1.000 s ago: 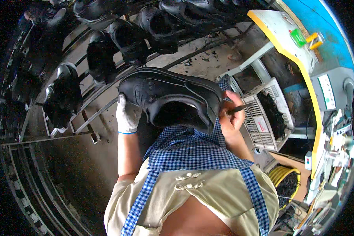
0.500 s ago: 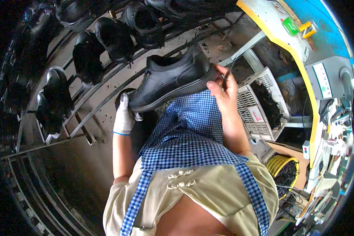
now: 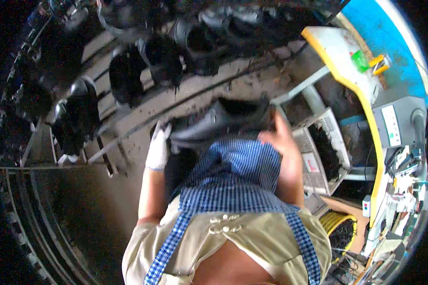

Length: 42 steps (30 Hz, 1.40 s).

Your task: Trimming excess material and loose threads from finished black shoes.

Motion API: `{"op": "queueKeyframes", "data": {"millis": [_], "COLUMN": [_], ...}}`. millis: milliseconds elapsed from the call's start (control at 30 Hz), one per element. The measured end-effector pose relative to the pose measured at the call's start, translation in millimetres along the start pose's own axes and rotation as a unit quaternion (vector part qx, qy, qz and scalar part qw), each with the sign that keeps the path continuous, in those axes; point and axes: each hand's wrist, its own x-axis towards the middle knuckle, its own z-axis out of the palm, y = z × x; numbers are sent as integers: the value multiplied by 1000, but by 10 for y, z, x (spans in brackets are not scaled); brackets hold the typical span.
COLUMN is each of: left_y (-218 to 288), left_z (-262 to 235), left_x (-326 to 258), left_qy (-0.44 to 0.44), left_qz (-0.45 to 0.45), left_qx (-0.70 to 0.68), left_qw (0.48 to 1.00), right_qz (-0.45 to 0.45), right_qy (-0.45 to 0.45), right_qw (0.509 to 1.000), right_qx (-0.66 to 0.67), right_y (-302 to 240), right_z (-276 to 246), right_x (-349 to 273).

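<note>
The black shoe [image 3: 223, 124] lay on its side just above the blue checked apron [image 3: 233, 180], held between both hands. The left hand [image 3: 158, 148], in a white glove, gripped the shoe's left end, its fingers curled around the edge. The bare right hand [image 3: 277, 137] clasped the right end, fingers wrapped behind the shoe and partly hidden. Beyond the shoe, more black shoes [image 3: 162, 59] sat on a metal rack [image 3: 123, 137]. To the right of the shoe stood a white mesh basket [image 3: 318, 152], below a yellow-edged tabletop [image 3: 340, 59].
</note>
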Motion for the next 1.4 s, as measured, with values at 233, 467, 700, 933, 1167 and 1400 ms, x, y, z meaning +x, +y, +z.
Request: {"op": "queueKeyframes", "data": {"millis": [233,467,700,933,1167,1400], "left_y": [-76,174,274,103,-162,45], "left_z": [1,274,387,259,56,-12], "left_x": [-38,-189,-287,-407,-478,-658], "left_qy": [-62,-39,-156,-158,-138,-115], "left_qz": [91,21,42,50,49,36], "left_qx": [-60,-176,-103,-20,-36,14], "left_qw": [992,983,982,986,989,993], "right_qz": [65,91,-290,-419,-370,-352], "right_qy": [-276,60,195,367,336,295], "right_qw": [954,969,785,764,836,879], "right_qx": [101,220,511,325,224,130], "right_y": [999,630,-288,-2448,-3476,-3760], "right_z": [113,117,-838,-1104,-1248,-1188], "right_x": [27,-176,155,665,1397,1693]}}
